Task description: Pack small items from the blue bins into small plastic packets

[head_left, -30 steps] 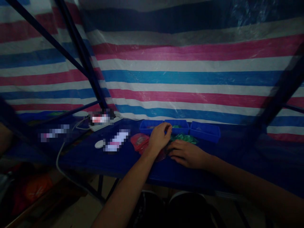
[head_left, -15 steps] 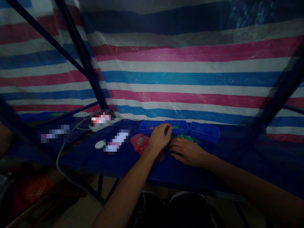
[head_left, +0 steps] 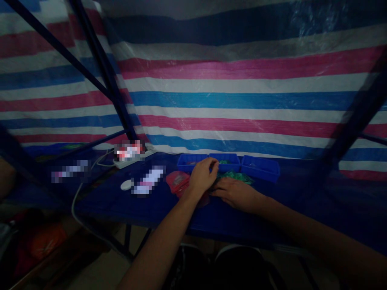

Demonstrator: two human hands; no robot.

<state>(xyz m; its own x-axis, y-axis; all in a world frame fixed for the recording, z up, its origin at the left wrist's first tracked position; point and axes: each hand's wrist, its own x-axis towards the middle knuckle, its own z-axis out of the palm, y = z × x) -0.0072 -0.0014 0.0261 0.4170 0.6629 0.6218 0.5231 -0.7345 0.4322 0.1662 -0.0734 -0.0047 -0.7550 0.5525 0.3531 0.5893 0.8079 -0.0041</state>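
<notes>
Film, green and crumpled (head_left: 237,176), lies at twelve o'clock from the right hand (head_left: 238,194); red packets (head_left: 178,180) sit at nine o'clock from the left hand (head_left: 204,174). Both look light, soft, slippery, best pinched at an edge. Fingers curl on each hand; any grip I cannot tell.

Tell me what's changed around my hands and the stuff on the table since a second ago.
Your right hand has shifted slightly left, its fingertips now closer to your left hand. Whether either hand took hold of or let go of anything is too dark to tell. The left hand, red bags, green bags and blue trays stayed put.
</notes>
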